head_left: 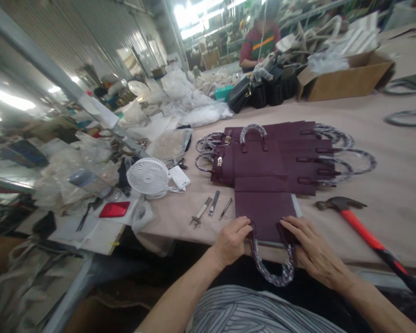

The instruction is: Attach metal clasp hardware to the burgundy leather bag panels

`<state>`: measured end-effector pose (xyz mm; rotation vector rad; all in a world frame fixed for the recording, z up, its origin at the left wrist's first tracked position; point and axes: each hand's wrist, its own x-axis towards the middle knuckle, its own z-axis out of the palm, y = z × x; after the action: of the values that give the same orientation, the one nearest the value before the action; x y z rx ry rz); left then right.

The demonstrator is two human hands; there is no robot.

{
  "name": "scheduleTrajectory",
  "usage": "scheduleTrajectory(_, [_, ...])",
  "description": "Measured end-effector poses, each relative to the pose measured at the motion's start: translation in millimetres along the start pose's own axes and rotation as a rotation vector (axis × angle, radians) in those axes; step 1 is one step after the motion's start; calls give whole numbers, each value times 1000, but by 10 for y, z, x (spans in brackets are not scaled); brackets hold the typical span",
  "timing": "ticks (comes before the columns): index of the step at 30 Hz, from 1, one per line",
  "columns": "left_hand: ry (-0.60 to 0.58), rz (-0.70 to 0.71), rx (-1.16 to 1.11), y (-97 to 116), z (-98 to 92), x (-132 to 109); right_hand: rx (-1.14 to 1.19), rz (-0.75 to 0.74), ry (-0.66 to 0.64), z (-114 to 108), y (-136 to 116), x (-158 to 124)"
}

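Head view: a burgundy panel point(262, 208) is lying between the two hands at the near edge of the table point(333, 243), its long axis running away from the person and its wrapped handle point(276, 280) hanging over the edge toward the body. The left hand point(230, 240) is gripping the handle's left root; the right hand point(310, 245) is resting its fingers on the right root, though its thumb is hiding, so whether it is gripping one cannot tell. Neither hand is lying clearly nearer. Beyond, more panels point(308, 162) are overlapping in a pile, meeting this one's far end. On the pinkish cloth, three small tools point(214, 203) are lying to the left, near a fan point(148, 176), and a hammer point(362, 229) is lying to the right. Farther back, black bags point(256, 95) and a carton point(350, 83) are standing, and a co-worker point(258, 44) is sitting or standing behind them.
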<state>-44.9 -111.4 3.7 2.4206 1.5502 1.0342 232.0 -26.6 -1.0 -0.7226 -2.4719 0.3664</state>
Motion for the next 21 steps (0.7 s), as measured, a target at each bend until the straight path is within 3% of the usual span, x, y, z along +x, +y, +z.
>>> scheduleTrajectory(11, [-35, -87, -68, -54, 41, 145, -52, 10, 81, 152, 194, 37])
scheduleTrajectory(14, [50, -125, -121, -44, -25, 134, -56, 17, 100, 151, 173, 13])
scheduleTrajectory(16, [116, -285, -66, -93, -132, 169, -42, 36, 117, 149, 152, 3])
scheduleTrajectory(18, [95, -551, 96, -195, -289, 246, -24, 55, 126, 149, 139, 3])
scheduleTrajectory(21, [-164, -910, 319, -392, -518, 394, -17, 64, 124, 168, 131, 4])
